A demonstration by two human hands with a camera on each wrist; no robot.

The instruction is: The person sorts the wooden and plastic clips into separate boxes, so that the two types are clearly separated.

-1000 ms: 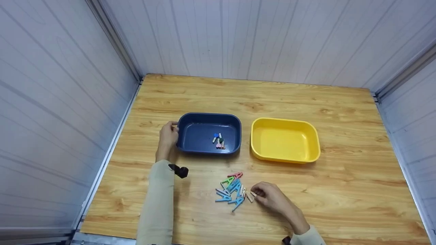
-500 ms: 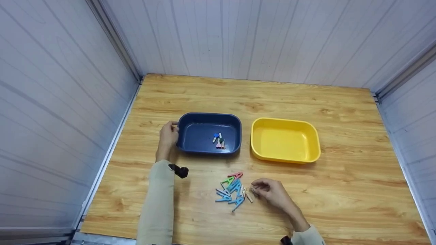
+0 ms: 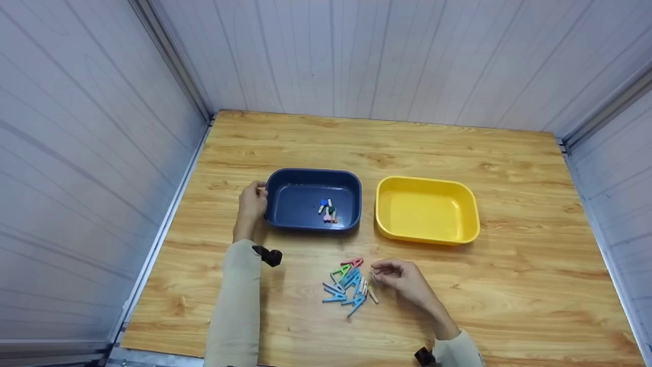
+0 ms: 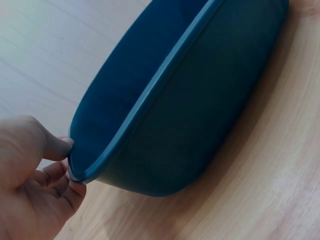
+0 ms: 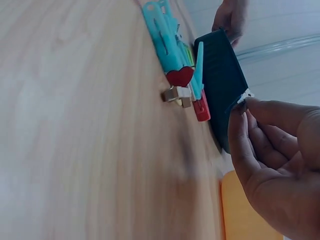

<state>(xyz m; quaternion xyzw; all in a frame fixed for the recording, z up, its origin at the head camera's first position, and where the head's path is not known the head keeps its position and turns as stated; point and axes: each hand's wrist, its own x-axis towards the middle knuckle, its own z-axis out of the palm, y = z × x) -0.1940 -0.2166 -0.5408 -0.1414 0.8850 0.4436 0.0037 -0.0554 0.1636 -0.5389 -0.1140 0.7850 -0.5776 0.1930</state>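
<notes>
Clearly two hands at work over a wood-grain surface (image 3: 509,265); clock read from the heap, 12 toward the back wall (image 3: 331,61). Left hand (image 3: 252,204), at 10 o'clock: thumb and fingers closed on the rim of the navy basin (image 3: 290,204), at its 9 o'clock end. Right hand (image 3: 407,283), at 3 o'clock: thumb and forefinger pinch a small pale clip (image 5: 245,97), above the surface and just beside the heap; its far details too small to tell.

Heap: blue pegs (image 3: 351,277) for the most part, tangled; green peg (image 3: 340,270) at 11, pink-red peg (image 3: 350,263) at 12, wooden clip (image 3: 373,295) at 4. Right wrist view shows a red-heart clip (image 5: 180,76) at the heap's edge.

Navy basin at 11 o'clock, several little clips (image 3: 327,216) inside, at about its own 4; blue, dark and pink heads. Yellow basin (image 3: 412,209) between 1 and 2, near the navy one, a narrow gap between. Between pinched clip and navy interior: the basin's near wall, pink-red peg close by.
</notes>
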